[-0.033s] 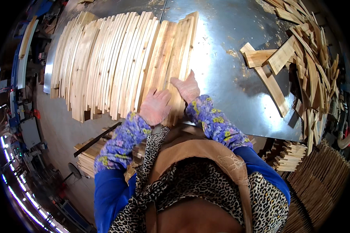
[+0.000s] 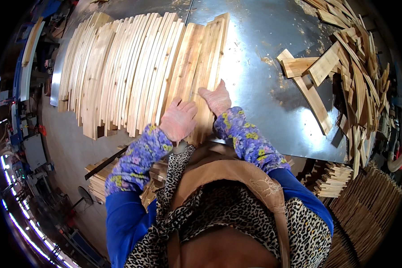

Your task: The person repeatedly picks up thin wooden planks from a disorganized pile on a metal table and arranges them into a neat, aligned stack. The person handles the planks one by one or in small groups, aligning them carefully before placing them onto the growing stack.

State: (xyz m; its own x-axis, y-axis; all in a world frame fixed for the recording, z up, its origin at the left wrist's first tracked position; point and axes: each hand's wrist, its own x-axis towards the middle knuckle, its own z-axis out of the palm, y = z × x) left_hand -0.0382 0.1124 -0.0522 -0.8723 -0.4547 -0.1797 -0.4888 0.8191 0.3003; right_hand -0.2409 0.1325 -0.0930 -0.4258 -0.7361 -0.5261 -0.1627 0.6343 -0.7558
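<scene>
A row of pale wooden boards [image 2: 134, 71] lies side by side across the left of the metal table, most of them standing on edge. At its right end, a few wider boards [image 2: 186, 64] lie with their faces up. My left hand [image 2: 178, 119], in a pale pinkish glove, is closed with bent fingers over the near end of these wider boards. Beside it, my right hand [image 2: 216, 99], gloved alike, grips the rightmost wooden board [image 2: 207, 67]. Its thumb lies across the top face and its fingers are at the right edge, partly hidden.
Loose offcuts [image 2: 357, 76] are heaped along the right side of the metal table [image 2: 259, 89], a few jutting inward. Below the near right edge stands a small stack of boards [image 2: 332, 179] beside a large brown stack [image 2: 366, 214]. More boards [image 2: 103, 176] lie low at the left.
Almost nothing differs. Both hands have shifted very slightly, and the left forearm sits a little farther left.
</scene>
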